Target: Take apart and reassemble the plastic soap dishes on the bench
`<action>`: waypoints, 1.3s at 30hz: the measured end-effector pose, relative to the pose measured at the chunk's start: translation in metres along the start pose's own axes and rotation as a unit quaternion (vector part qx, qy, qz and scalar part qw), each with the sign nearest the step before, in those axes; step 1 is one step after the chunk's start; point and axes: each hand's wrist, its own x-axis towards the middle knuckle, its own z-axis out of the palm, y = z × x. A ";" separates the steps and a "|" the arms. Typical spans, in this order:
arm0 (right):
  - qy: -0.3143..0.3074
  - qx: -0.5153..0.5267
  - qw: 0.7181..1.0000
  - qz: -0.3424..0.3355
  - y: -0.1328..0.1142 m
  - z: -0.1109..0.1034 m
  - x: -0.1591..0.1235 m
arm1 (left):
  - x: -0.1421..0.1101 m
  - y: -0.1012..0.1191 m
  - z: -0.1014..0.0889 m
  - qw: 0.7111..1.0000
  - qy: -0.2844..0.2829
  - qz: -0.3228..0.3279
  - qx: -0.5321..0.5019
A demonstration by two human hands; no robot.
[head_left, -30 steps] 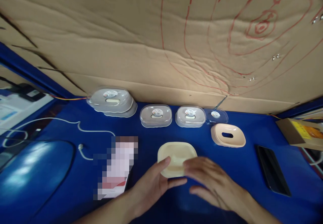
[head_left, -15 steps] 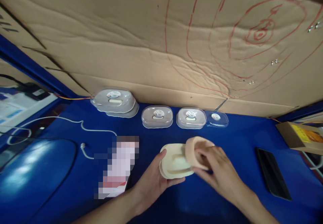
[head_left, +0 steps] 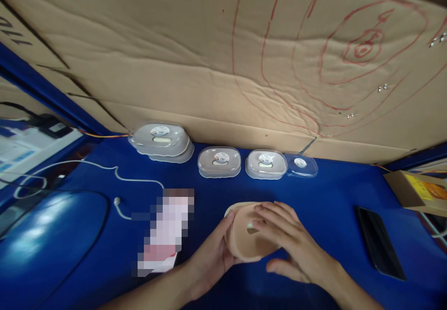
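Note:
My left hand [head_left: 210, 259] grips a cream oval tray [head_left: 234, 206] from the left side, thumb on the near rim and fingers curled beneath. A peach-coloured oval container [head_left: 242, 247] sits over the tray, tilted toward me, covering most of it. Through a small slot in the container's floor, some cream shows. Over the container's right side spreads my right hand [head_left: 296, 242]. Its fingers are stretched out and apart, some lying against the container's far right wall, with the thumb clear of it. Whether the two pieces are fully nested I cannot tell.
Along the cardboard wall [head_left: 174, 77] stand a stack of clear-lidded containers [head_left: 162, 142], two single ones [head_left: 219, 162] [head_left: 266, 164] and a loose clear lid [head_left: 303, 166]. A blurred-out item [head_left: 167, 231] with a white cable lies left, a black phone [head_left: 380, 242] right, a cardboard box [head_left: 417, 191] beyond.
The peach container has moved left onto the cream tray and turned to face me. My right hand has loosened from gripping its rim to spread fingers. The view has shifted slightly.

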 end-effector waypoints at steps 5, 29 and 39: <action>0.004 -0.074 0.997 0.015 -0.015 0.012 0.007 | 0.004 -0.006 0.001 0.999 -0.046 0.008 -0.005; 0.081 -0.107 0.990 -0.046 -0.024 0.014 0.010 | 0.004 -0.008 -0.001 0.999 -0.013 0.001 -0.047; 0.084 -0.110 0.989 -0.049 -0.027 0.002 0.008 | 0.003 -0.015 -0.003 0.992 -0.098 0.013 -0.079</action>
